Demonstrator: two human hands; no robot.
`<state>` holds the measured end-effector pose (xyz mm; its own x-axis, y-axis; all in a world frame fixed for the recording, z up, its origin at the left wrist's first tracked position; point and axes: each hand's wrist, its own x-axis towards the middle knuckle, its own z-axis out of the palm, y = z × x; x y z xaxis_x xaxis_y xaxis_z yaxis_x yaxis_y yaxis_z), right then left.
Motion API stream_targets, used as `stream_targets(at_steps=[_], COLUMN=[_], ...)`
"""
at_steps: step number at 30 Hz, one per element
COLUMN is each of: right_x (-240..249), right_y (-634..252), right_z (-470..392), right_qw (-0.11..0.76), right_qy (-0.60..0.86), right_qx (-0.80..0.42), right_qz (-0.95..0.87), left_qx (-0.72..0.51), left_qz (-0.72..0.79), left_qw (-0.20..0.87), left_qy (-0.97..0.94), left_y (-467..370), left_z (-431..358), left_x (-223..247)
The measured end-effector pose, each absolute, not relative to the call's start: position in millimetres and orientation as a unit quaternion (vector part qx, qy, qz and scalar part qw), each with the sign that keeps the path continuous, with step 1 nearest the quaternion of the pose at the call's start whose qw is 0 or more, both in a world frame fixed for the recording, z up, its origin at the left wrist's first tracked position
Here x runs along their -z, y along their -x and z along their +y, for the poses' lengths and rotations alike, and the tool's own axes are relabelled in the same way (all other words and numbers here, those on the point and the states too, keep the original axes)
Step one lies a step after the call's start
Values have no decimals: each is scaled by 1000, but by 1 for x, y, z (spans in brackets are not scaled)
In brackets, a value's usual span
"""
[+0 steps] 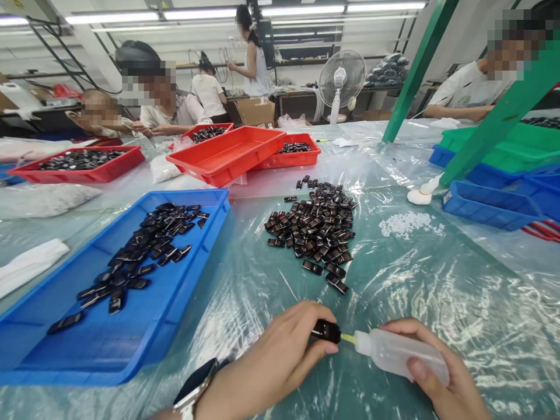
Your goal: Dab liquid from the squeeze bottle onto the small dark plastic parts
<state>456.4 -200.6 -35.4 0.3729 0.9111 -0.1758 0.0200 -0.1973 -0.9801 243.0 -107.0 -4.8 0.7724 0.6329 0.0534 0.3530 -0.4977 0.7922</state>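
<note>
Between the fingers and thumb of my left hand (284,350) is a small glossy black plastic part (326,330), held just above the table. My right hand (441,361) is closed round a translucent squeeze bottle (405,353), which lies nearly level. Its thin yellowish nozzle (349,338) points left and meets the end of the black part; whether the tip goes inside I cannot tell. Beyond my hands lies a loose pile of similar black parts (315,224). More of them rest in the blue tray (192,291) on my left.
Small white pieces (411,224) lie scattered at the right, near a green post (485,128) and a blue bin (490,204). Red trays (227,154) stand farther back, some holding black parts. Plastic sheeting covers the table (245,251). Other people sit across from me.
</note>
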Motion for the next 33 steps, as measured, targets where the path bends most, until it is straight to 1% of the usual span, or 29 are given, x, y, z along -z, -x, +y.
stream_targets(at_steps=[4,9,18,26,33], right_x=[38,33,32,31,27], right_y=[-458,-457,-458,-459,-465], right_z=[-200,-201,-199,-199,-196], right_qw=[536,535,536,525,515], right_qy=[625,636,651,654,659], right_qx=[-438,-418,-406,-418,-387], right_qz=[-360,-367,-352,-348,-389], left_qx=[-165,-166,-170,-212,-230], left_qz=[276,263,258,237,237], left_qw=[379,355,337,324,318], left_qy=[-868,-882,-889,-891,-889], left_y=[-243,-243,-244,-244,-244], left_z=[-107,-109,-109,-110,-111], left_x=[5,4,0,7,10])
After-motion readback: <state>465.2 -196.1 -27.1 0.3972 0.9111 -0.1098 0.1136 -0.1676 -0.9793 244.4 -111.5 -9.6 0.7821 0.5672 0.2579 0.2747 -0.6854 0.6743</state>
